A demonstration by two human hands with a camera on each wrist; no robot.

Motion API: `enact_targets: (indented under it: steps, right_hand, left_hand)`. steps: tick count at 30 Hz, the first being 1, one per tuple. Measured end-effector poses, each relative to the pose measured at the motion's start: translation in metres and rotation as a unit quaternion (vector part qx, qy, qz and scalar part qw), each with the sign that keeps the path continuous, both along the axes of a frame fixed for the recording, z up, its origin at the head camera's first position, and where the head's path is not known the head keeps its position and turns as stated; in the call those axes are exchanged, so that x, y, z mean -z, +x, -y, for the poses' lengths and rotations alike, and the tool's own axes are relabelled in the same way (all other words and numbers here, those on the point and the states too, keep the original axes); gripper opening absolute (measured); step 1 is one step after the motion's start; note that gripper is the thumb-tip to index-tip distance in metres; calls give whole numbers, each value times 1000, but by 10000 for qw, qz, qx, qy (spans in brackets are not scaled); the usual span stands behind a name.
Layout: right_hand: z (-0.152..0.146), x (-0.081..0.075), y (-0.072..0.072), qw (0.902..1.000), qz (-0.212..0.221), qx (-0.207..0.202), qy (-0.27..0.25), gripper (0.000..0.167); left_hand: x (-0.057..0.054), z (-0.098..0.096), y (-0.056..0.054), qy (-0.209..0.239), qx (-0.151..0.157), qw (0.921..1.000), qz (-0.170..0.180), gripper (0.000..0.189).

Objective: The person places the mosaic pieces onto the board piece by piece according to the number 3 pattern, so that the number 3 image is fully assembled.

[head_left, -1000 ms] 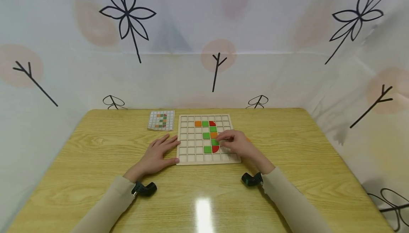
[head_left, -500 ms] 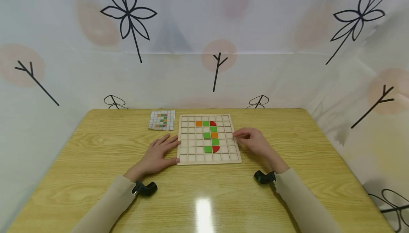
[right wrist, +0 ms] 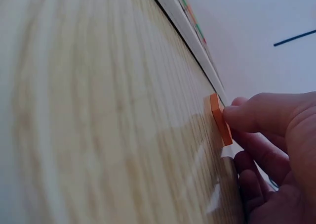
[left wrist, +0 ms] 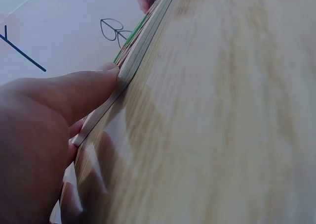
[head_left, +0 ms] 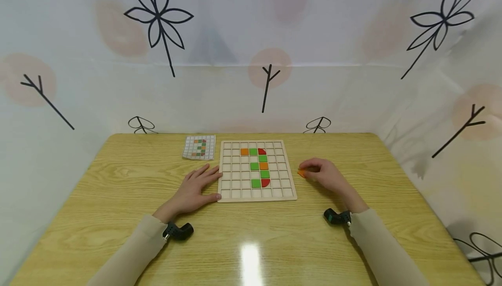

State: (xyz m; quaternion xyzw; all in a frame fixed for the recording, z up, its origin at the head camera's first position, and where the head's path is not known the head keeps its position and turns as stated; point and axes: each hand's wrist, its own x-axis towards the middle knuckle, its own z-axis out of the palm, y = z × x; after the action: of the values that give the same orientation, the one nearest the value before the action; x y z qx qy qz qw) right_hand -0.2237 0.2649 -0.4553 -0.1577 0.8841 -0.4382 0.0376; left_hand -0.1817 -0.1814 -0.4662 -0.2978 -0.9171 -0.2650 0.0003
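A pale wooden grid board [head_left: 251, 199] lies on the table. Set in its cells are several green square tiles [head_left: 256, 183], two orange squares such as the upper-left orange tile [head_left: 245, 151], and two red rounded tiles, one being the lower red tile [head_left: 265, 183]. My left hand [head_left: 191, 192] lies flat at the board's left side, fingertips and thumb touching its edge. To the right of the board, my right hand [head_left: 323, 176] pinches a loose orange tile [right wrist: 220, 119] at the table surface. The fingers partly cover that tile in the head view.
A small paper card [head_left: 199, 148] with a printed coloured grid pattern lies left of the board, towards the back. The wooden table [head_left: 219, 251] ends at a printed cloth backdrop [head_left: 219, 98] behind it.
My right hand has moved right, from over the board's tiles to the table beside it, where it now has the loose orange tile between its fingers. The left hand has stayed put.
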Motion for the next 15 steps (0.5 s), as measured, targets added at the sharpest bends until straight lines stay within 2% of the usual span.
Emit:
enact_targets:
  steps: [15]
  right_hand:
    - [-4, 5, -2, 9998, 13, -72, 188, 18]
  left_hand:
    - [1, -1, 1, 20, -16, 10000, 49, 68]
